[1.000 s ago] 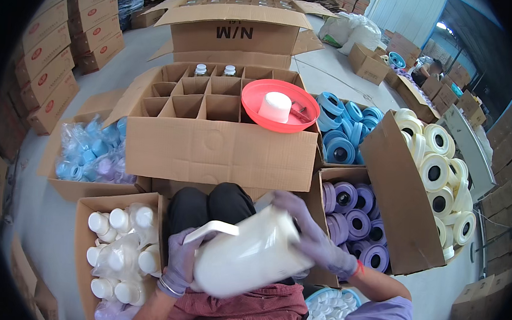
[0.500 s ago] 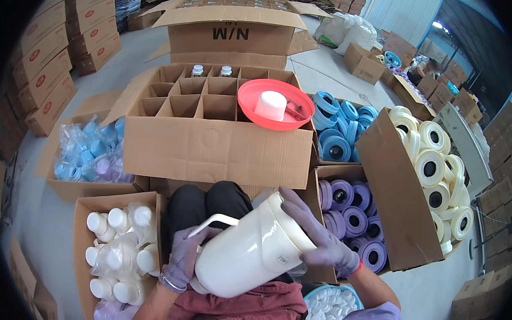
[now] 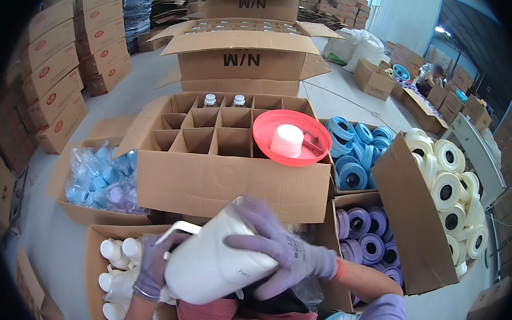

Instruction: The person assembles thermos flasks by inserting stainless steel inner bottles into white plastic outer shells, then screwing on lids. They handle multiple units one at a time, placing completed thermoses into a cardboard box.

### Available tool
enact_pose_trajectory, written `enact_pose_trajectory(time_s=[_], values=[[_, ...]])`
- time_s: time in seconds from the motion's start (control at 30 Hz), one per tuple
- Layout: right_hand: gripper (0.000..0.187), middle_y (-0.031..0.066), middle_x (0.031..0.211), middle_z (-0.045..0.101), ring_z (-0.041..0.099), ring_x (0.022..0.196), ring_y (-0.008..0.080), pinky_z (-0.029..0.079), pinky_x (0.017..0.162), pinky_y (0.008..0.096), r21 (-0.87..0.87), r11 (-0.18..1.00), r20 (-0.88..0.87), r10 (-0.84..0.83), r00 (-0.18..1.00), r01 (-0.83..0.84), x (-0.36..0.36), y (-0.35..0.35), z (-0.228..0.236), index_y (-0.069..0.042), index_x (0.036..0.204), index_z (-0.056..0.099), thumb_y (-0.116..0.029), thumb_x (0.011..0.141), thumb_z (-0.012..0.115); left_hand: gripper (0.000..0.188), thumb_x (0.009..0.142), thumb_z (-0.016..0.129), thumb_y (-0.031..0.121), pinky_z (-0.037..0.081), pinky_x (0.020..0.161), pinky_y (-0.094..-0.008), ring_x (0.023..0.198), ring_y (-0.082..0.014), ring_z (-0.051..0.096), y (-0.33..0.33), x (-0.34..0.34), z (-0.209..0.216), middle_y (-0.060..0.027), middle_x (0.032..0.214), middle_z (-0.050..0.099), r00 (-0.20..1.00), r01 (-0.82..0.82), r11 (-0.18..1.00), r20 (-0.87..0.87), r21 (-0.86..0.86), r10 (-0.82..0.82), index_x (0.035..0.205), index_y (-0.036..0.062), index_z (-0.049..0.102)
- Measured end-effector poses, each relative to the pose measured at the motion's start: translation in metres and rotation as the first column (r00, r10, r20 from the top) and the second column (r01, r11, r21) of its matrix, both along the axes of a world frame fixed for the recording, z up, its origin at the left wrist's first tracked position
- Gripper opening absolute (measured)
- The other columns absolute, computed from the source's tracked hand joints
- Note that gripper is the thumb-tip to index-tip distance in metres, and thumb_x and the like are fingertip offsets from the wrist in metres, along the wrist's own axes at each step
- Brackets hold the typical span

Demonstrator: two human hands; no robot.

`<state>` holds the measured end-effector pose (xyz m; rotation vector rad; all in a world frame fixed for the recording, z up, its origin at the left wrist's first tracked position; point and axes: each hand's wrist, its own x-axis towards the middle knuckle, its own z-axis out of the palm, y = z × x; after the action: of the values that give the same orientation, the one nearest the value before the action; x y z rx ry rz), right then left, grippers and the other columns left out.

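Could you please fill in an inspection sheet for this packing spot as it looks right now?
Surface: grey concrete floor.
Job's things: white jug, tilted, held in front of the divided carton.
Clutter: red bowl with a white cap; boxes of blue rings, purple rings, cream rings, white bottles.
Hands: left hand by the handle; right hand over the jug's top; both gloved.
Cables: nothing seen.
Surroundings: stacked cartons.

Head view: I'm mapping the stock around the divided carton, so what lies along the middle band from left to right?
Box of blue and lilac caps in bags → divided carton → red basin → blue rings → cream rings.
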<state>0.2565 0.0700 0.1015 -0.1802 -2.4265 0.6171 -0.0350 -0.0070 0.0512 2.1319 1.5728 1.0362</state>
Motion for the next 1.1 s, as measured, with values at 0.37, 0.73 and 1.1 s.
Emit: enact_pose_trajectory(time_s=[0.37,0.73,1.1], values=[[0.041,0.0116,0.145,0.044,0.040,0.137,0.0225,0.036,0.110,0.0382,-0.674,0.710,-0.082,-0.346,0.934,0.204,-0.003,0.083,-0.025,-0.009,0.135,0.051,-0.019,0.097,0.060,0.016,0.086,0.058,0.006,0.052,0.084,-0.0334,0.081,-0.0187,0.066,0.033,-0.005,-0.023,-0.0100,0.086,0.070,0.779,-0.303,0.953,0.582,0.024,0.233,0.087,-0.0032,0.070],[0.030,0.0197,0.101,0.070,0.067,0.100,0.0342,0.053,0.088,0.0431,0.442,0.605,0.523,-0.773,0.358,0.662,0.084,0.281,-0.042,-0.004,0.106,0.065,-0.016,0.079,0.064,0.040,0.097,0.048,0.027,0.052,0.077,-0.0304,0.082,-0.0152,0.067,0.049,-0.039,-0.022,-0.0091,0.088,0.072,0.837,-0.091,0.914,0.468,-0.395,0.286,0.095,-0.0043,0.073],[0.035,0.0180,0.092,0.060,0.064,0.078,0.0348,0.051,0.072,0.0412,-0.107,0.961,0.007,-0.257,0.966,0.256,0.008,0.065,0.010,-0.004,0.119,0.048,-0.022,0.094,0.065,0.035,0.094,0.053,0.024,0.050,0.077,-0.0280,0.080,-0.0133,0.065,0.046,-0.049,-0.044,-0.0074,0.085,0.072,0.756,-0.006,0.917,0.598,-0.398,0.264,0.089,-0.0042,0.073]])
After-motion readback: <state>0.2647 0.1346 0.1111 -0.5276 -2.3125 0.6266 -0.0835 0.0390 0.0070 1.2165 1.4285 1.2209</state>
